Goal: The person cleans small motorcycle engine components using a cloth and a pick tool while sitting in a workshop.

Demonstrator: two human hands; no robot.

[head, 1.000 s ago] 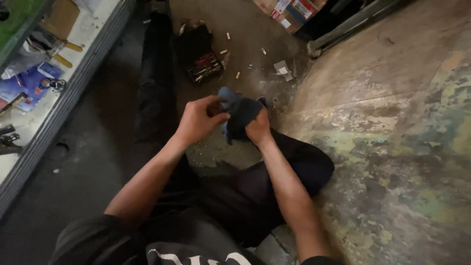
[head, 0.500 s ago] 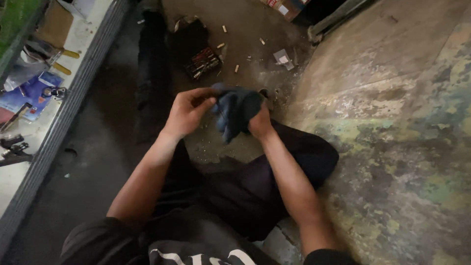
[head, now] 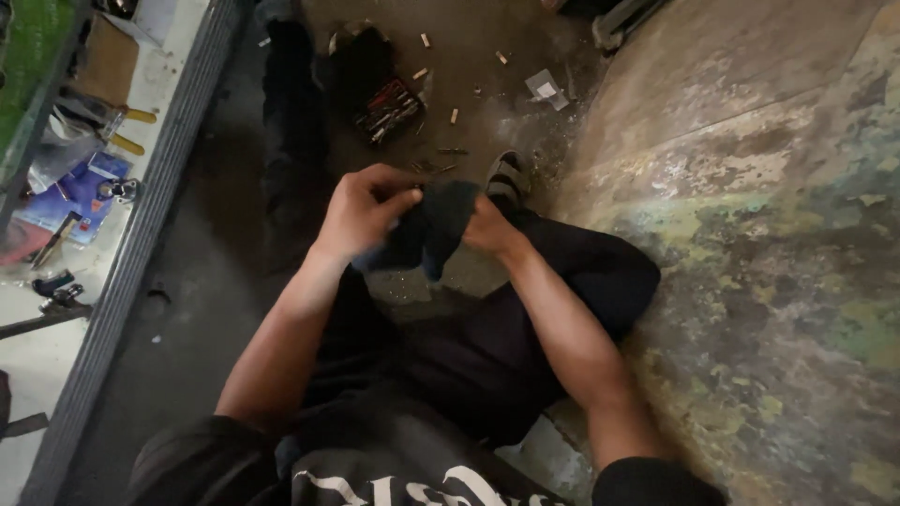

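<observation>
- Nearest to me, the person sits on the floor (head: 187,309) in dark trousers with knees bent, both bare forearms reaching away toward the far side.
- The left hand (head: 361,211) is curled shut on a dark cloth (head: 433,225), fingers (head: 398,199) pinching its upper left edge.
- The right hand (head: 487,227) grips the cloth's right side; most of its fingers are hidden behind the fabric, though they look closed on it.
- The cloth hangs between the two hands, above the knees, touching both. It droops downward, its long axis running roughly near to far, so neither hand is nearer than the other.
- Just beyond the right hand a sandalled foot (head: 506,176) rests on the floor.
- To the right rises a broad curved surface with flaking paint (head: 750,215).
- Farther off lie an open tool case (head: 386,108) and scattered small bits.
- At far left, pliers with yellow handles (head: 127,131) sit on a pale ledge.
</observation>
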